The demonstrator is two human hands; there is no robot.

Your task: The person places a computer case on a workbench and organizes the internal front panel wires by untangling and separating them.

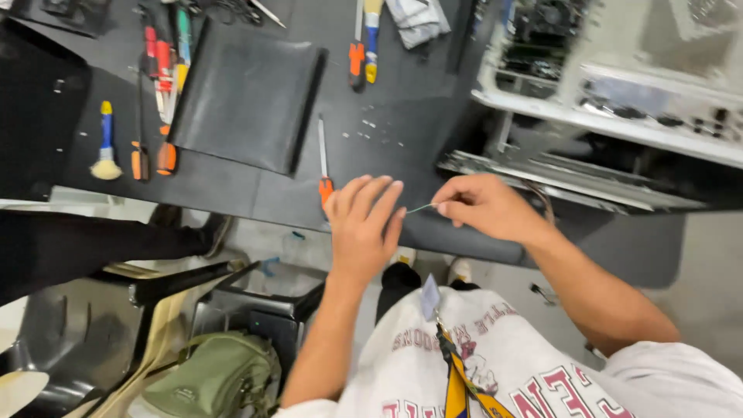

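Thin pale strip, possibly a cable tie or fine wire, is held between the two hands just above the front edge of the dark workbench; its exact kind cannot be determined. One end is pinched between the thumb and forefinger of the right hand, with the remaining fingers curled inward. The other end meets the fingertips of the left hand, whose fingers are extended and loosely spread; whether that end is gripped or only touched cannot be told. An orange-handled screwdriver lies on the bench just beside the left hand, and several small screws are scattered beyond it. An open white computer case rests on the bench to the right, near the right hand. A flat dark mat and a blue-handled brush lie further left. Because the strip is held over the bench edge, it is judged that a weak pinch could let it drop to the floor. A sweep of the left wrist could roll the screwdriver off or scatter the screws.
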